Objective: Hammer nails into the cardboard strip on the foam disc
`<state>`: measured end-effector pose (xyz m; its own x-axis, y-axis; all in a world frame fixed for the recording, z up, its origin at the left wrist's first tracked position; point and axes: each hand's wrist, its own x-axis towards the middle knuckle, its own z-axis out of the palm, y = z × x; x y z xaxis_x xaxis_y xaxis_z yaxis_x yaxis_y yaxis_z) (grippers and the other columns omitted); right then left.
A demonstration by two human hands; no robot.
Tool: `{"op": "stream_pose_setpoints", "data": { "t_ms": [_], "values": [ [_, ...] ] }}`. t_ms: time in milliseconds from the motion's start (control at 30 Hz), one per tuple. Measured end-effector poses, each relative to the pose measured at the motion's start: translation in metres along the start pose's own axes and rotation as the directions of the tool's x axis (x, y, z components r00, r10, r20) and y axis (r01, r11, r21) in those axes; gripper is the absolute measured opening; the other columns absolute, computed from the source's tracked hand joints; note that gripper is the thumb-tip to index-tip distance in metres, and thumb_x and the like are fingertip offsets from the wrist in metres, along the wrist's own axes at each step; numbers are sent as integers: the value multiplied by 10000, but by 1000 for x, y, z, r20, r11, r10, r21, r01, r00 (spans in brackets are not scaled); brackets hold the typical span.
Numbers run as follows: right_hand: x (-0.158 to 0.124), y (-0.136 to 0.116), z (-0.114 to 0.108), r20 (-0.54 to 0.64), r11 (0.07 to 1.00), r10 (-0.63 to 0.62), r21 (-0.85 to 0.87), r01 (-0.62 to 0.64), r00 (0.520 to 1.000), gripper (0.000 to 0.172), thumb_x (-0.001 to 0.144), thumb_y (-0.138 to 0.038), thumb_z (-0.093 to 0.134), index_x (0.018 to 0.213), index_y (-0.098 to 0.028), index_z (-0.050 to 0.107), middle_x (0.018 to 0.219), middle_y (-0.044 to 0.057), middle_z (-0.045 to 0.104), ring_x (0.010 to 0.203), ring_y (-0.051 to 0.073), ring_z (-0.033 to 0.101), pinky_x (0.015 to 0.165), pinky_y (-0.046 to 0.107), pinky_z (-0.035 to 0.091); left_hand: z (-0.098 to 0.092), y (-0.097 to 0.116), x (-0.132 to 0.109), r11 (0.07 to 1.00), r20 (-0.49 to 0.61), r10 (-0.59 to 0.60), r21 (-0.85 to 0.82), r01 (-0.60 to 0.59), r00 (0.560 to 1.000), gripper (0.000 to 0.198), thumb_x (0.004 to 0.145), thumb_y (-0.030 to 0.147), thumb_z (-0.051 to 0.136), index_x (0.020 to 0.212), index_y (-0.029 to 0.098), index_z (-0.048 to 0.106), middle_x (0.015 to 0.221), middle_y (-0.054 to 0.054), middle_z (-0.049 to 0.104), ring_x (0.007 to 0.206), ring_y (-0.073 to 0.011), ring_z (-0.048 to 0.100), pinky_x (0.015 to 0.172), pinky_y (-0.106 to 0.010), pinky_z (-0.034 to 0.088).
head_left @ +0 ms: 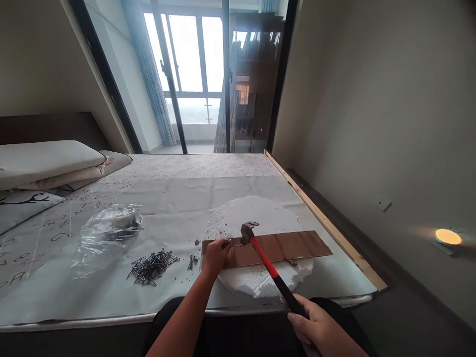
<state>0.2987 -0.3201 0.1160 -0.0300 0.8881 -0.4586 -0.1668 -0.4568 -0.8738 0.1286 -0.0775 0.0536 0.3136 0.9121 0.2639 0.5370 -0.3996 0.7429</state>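
The right hand clasps a hammer over a board, whose left end the left hand touches, grip unclear.

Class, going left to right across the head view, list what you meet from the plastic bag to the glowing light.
Plastic bag, pile of nails, left hand, hammer head, right hand, glowing light.

We've got open sheet beyond the nails here, but the hammer bars our way over the brown board!
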Motion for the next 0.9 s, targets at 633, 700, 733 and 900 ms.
{"op": "stream_pose_setpoints", "data": {
  "t_ms": [633, 700, 733, 900],
  "values": [
    [-8, -13, 2, 51, 999, 33, -37, -31, 998, 668, 747, -492, 531, 1279, -121, 371, 471, -134, 299, 306, 30, 222, 302, 158, 199, 2, 2, -3, 1000, 4, -4, 2, 4, 1000, 119, 750, 212, 601, 756, 213, 720, 764, -11, 719, 730, -169, 654, 677, -254, 481],
    [-7, -15, 2, 59, 998, 37, -47, -34, 998, 716, 737, -509, 539, 1302, -119, 336, 467, -138, 296, 308, 35, 226, 299, 160, 211, 4, -1, -3, 1000, 1, 9, 5, -9, 1000, 120, 753, 212, 601, 768, 211, 720, 778, -16, 720, 737, -168, 652, 682, -255, 482],
    [-7, -17, 2, 59, 998, 38, -53, -35, 998, 729, 735, -517, 541, 1307, -121, 326, 468, -139, 300, 308, 36, 228, 298, 162, 217, 5, -3, -3, 1000, -2, 15, 5, -15, 1000, 122, 754, 210, 600, 776, 211, 720, 788, -20, 720, 744, -168, 652, 687, -257, 483],
    [-5, -24, 4, 50, 995, 27, -93, -22, 998, 616, 744, -531, 543, 1203, -143, 404, 471, -136, 310, 304, 29, 236, 296, 156, 200, 6, -4, -4, 999, 9, 53, 10, -53, 999, 118, 762, 202, 594, 753, 201, 712, 802, -33, 713, 777, -171, 638, 718, -272, 474]
  ]
}}
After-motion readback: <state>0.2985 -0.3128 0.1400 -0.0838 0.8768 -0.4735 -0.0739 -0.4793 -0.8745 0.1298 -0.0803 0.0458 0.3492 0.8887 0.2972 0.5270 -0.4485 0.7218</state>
